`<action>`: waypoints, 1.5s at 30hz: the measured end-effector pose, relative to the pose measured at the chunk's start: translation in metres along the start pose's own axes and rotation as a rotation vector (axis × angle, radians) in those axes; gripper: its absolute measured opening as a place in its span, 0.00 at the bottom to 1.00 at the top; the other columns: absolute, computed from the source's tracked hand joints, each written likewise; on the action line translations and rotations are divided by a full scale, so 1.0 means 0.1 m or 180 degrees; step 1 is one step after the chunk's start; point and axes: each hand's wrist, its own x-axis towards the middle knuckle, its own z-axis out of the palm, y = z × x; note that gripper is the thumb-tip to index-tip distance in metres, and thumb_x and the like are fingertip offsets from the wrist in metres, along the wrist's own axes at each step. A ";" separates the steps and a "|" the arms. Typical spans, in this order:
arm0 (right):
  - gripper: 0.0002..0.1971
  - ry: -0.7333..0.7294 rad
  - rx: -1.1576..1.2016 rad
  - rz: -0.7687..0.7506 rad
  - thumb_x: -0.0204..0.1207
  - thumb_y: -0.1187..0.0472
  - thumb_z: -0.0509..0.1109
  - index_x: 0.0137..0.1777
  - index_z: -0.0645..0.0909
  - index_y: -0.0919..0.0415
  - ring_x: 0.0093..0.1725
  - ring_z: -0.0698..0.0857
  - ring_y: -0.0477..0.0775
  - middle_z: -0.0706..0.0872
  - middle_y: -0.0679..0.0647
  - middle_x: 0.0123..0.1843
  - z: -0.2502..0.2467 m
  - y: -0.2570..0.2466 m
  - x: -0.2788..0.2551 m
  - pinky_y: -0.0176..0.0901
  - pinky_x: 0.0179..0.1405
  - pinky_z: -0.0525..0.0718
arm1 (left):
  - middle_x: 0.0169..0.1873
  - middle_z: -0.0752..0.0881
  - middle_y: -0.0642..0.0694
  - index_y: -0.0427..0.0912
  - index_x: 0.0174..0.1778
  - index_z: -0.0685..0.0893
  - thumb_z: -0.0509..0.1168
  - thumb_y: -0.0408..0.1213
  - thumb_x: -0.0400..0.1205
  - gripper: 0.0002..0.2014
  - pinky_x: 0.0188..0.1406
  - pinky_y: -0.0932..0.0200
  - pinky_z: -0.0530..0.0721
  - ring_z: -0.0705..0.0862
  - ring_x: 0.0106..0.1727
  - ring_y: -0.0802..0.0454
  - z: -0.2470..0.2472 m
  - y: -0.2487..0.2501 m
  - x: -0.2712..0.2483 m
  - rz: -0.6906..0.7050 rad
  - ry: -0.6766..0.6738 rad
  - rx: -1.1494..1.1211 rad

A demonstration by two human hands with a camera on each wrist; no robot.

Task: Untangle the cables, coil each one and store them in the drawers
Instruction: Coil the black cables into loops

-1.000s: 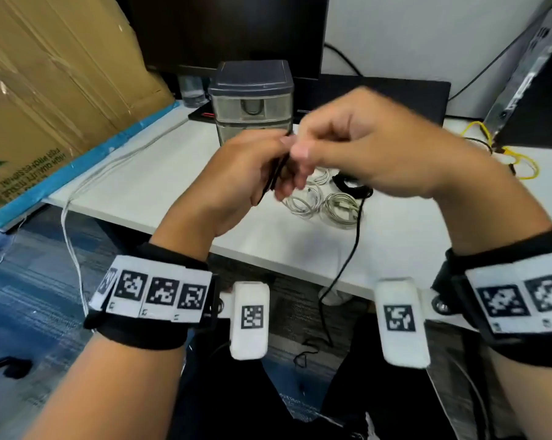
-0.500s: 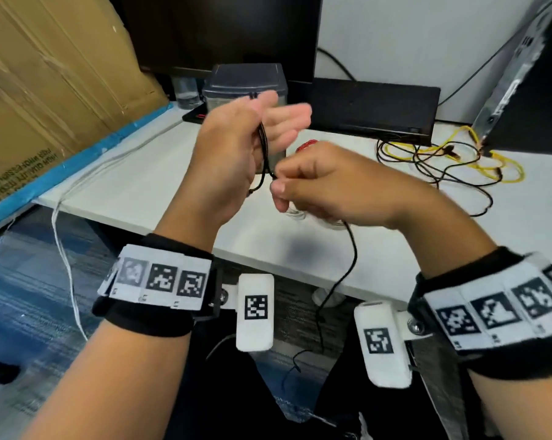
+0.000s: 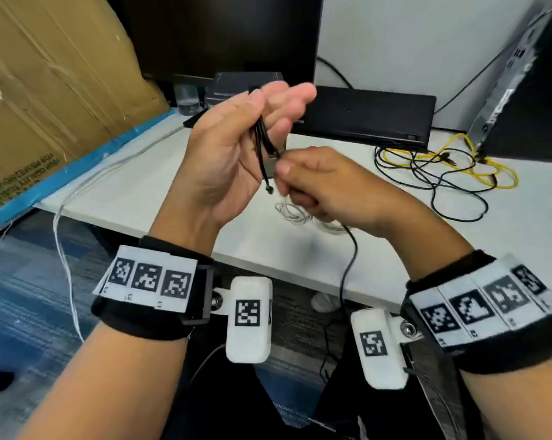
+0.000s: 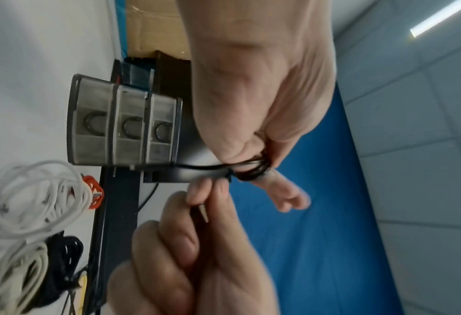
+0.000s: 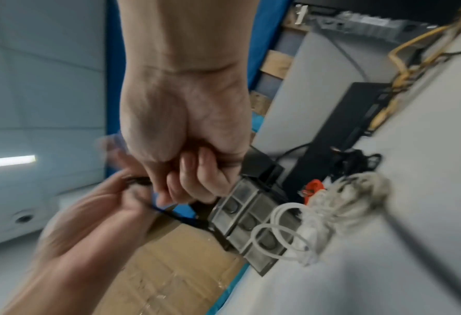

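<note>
My left hand is raised over the table edge, palm turned right, fingers stretched up. Several loops of a thin black cable lie round its fingers, the thumb pressed on them. My right hand is just below and right of that palm and pinches the same cable near a metal plug tip. The cable's free length hangs from the right hand past the table edge to the floor. The grey three-drawer unit stands behind the hands with all drawers closed.
Coiled white cables lie on the white table under my hands, with an orange cable and a black coil beside them. A yellow and black tangle lies at the right. Cardboard leans at the left.
My hands have come apart from a tight pinch in front of the drawers. The left hand has straightened its fingers with the loops on them; the right has dropped lower along the cable.
</note>
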 end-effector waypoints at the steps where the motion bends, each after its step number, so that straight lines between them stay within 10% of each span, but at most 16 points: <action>1: 0.17 -0.0250 -0.0337 0.0002 0.91 0.58 0.59 0.42 0.79 0.63 0.23 0.65 0.44 0.69 0.45 0.25 0.00 -0.05 -0.02 0.35 0.21 0.64 | 0.54 0.93 0.41 0.25 0.81 0.67 0.49 0.32 0.95 0.20 0.56 0.64 0.89 0.92 0.55 0.54 0.01 -0.03 0.02 0.0029 0.0172 0.0148; 4: 0.12 -0.0578 -0.0939 -0.0217 0.87 0.65 0.65 0.43 0.83 0.70 0.21 0.71 0.39 0.76 0.40 0.22 -0.13 -0.26 -0.06 0.32 0.24 0.68 | 0.51 0.94 0.43 0.33 0.64 0.83 0.52 0.33 0.94 0.14 0.57 0.52 0.90 0.93 0.55 0.49 0.03 -0.08 0.05 -0.0063 0.0478 0.1629; 7: 0.11 -0.0187 -0.0649 -0.0645 0.85 0.67 0.67 0.42 0.82 0.73 0.22 0.68 0.39 0.78 0.54 0.27 -0.37 -0.42 -0.06 0.26 0.23 0.66 | 0.24 0.81 0.44 0.32 0.40 0.84 0.55 0.34 0.90 0.18 0.23 0.59 0.73 0.75 0.23 0.51 0.02 -0.11 0.01 -0.0251 0.0205 0.2081; 11: 0.15 0.0531 -0.0150 -0.0625 0.89 0.57 0.64 0.39 0.79 0.57 0.25 0.61 0.46 0.68 0.46 0.26 -0.48 -0.27 0.00 0.35 0.23 0.61 | 0.17 0.64 0.55 0.33 0.48 0.89 0.49 0.42 0.92 0.25 0.15 0.65 0.52 0.55 0.17 0.60 0.00 0.00 -0.04 -0.0773 -0.0474 0.0828; 17: 0.15 -0.0122 -0.0037 0.0021 0.93 0.57 0.56 0.44 0.76 0.59 0.23 0.64 0.44 0.69 0.46 0.27 -0.09 0.01 -0.05 0.35 0.21 0.63 | 0.33 0.83 0.54 0.28 0.76 0.75 0.45 0.39 0.95 0.23 0.33 0.67 0.77 0.76 0.25 0.61 -0.06 0.06 0.02 -0.0180 -0.0305 -0.0103; 22: 0.16 -0.0400 -0.0562 -0.0120 0.89 0.64 0.62 0.37 0.78 0.63 0.20 0.65 0.39 0.72 0.40 0.21 -0.17 -0.24 -0.10 0.30 0.19 0.64 | 0.44 0.94 0.45 0.36 0.56 0.85 0.55 0.39 0.94 0.14 0.43 0.56 0.89 0.92 0.45 0.50 0.05 -0.04 0.04 -0.0063 0.0483 0.1597; 25: 0.14 -0.0111 -0.0226 -0.0433 0.88 0.67 0.62 0.39 0.79 0.65 0.22 0.62 0.42 0.70 0.40 0.21 -0.38 -0.37 -0.11 0.33 0.19 0.60 | 0.30 0.88 0.49 0.36 0.45 0.86 0.56 0.38 0.93 0.17 0.36 0.54 0.85 0.85 0.32 0.51 0.02 -0.06 0.04 -0.0141 0.0422 0.2450; 31: 0.18 0.0611 0.0202 -0.0446 0.90 0.54 0.62 0.37 0.73 0.55 0.23 0.60 0.45 0.66 0.46 0.26 -0.38 -0.18 -0.04 0.36 0.22 0.59 | 0.19 0.62 0.52 0.23 0.55 0.85 0.49 0.48 0.92 0.30 0.18 0.63 0.50 0.53 0.20 0.58 0.03 0.04 -0.02 -0.0822 -0.0609 0.1062; 36: 0.17 0.0040 0.0201 0.0185 0.93 0.55 0.56 0.41 0.72 0.58 0.22 0.60 0.45 0.63 0.46 0.26 -0.10 -0.03 -0.09 0.36 0.21 0.58 | 0.30 0.85 0.54 0.27 0.70 0.79 0.51 0.37 0.94 0.19 0.28 0.69 0.75 0.74 0.24 0.61 0.04 0.03 0.00 -0.0075 -0.0122 0.0828; 40: 0.18 -0.0377 -0.0637 0.0098 0.88 0.63 0.63 0.33 0.76 0.61 0.20 0.68 0.40 0.77 0.45 0.26 -0.06 -0.23 -0.08 0.36 0.20 0.67 | 0.48 0.93 0.38 0.35 0.54 0.83 0.56 0.35 0.94 0.12 0.43 0.57 0.87 0.91 0.48 0.51 0.10 -0.07 0.06 -0.0109 0.0259 0.1928; 42: 0.18 -0.0269 -0.0690 -0.0017 0.86 0.65 0.66 0.32 0.80 0.62 0.21 0.68 0.43 0.78 0.48 0.26 -0.15 -0.34 -0.04 0.36 0.20 0.66 | 0.40 0.86 0.28 0.27 0.49 0.80 0.59 0.40 0.90 0.17 0.36 0.48 0.80 0.84 0.39 0.44 0.06 -0.10 0.10 -0.0179 0.0299 0.2592; 45: 0.17 0.0070 -0.0604 -0.0329 0.86 0.62 0.67 0.34 0.80 0.63 0.24 0.64 0.49 0.77 0.61 0.25 -0.29 -0.42 0.02 0.37 0.21 0.61 | 0.23 0.81 0.40 0.33 0.35 0.83 0.58 0.38 0.88 0.18 0.29 0.53 0.71 0.75 0.22 0.47 0.01 -0.07 0.07 -0.0308 0.0314 0.2644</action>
